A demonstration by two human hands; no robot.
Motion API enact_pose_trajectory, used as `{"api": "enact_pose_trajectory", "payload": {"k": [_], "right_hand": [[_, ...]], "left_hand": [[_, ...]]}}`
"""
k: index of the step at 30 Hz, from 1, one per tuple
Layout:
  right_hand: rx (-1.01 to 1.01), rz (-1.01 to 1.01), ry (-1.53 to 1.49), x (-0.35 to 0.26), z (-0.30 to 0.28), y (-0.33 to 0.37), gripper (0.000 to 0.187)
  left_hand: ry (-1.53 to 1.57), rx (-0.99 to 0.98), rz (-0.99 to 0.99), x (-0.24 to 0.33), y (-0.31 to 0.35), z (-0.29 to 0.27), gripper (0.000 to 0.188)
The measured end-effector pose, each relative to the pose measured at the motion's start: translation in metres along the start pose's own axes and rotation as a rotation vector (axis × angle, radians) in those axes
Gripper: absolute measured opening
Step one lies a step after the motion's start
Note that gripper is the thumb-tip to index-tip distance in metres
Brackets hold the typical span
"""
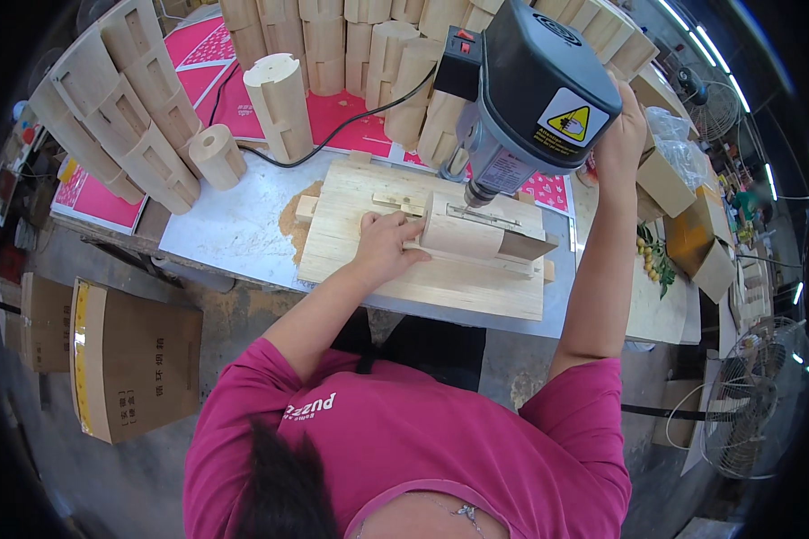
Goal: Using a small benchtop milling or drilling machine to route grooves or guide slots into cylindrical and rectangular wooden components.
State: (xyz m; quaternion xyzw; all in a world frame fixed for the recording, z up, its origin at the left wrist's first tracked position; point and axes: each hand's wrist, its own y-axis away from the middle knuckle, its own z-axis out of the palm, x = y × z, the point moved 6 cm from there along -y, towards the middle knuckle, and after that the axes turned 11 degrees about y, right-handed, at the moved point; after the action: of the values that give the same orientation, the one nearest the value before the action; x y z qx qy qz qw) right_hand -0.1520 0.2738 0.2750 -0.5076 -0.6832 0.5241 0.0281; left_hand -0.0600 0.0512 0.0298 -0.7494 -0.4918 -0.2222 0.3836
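**Wooden block held under a bench drill**

A rounded wooden block [461, 235] is shown lying on its side on a pale plywood jig board [368, 269], toward the board's right edge and directly beneath the drill bit [470, 199]. The left hand [384, 247] is laid flat, fingers spread, with its fingertips pressed against the left end of the block. The right hand [622, 135] is raised at the right side of the grey and black drill head [530, 90]; its fingers are hidden behind the housing, so whether it is closed on anything cannot be told. The board rests on a metal-topped bench [234, 229], near the front edge. A heap of sawdust [295, 225] is seen at the board's left edge. Along the back edge of the bench, notched wooden cylinders [279, 103] are stacked in rows, and a black cable [333, 135] is trailed between them. A cardboard box [135, 359] stands on the floor below the bench's left corner.
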Motion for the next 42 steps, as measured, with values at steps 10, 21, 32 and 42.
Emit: {"api": "enact_pose_trajectory", "payload": {"k": [10,21,32,42], "right_hand": [[-0.775,0.228,0.122,0.079,0.019,0.16,0.028],[-0.745,0.123,0.004,0.057,-0.006,0.204,0.025],[-0.657,-0.062,0.044,0.023,0.006,0.211,0.025],[-0.627,-0.049,0.086,0.02,0.004,0.211,0.025]], "left_hand": [[0.208,0.016,-0.107,-0.001,-0.009,0.001,0.047],[0.568,0.083,-0.139,-0.008,0.054,-0.119,0.022],[0.833,0.17,-0.826,-0.017,0.066,-0.104,0.035],[1.073,0.028,-0.812,-0.013,0.059,-0.043,0.028]]}}
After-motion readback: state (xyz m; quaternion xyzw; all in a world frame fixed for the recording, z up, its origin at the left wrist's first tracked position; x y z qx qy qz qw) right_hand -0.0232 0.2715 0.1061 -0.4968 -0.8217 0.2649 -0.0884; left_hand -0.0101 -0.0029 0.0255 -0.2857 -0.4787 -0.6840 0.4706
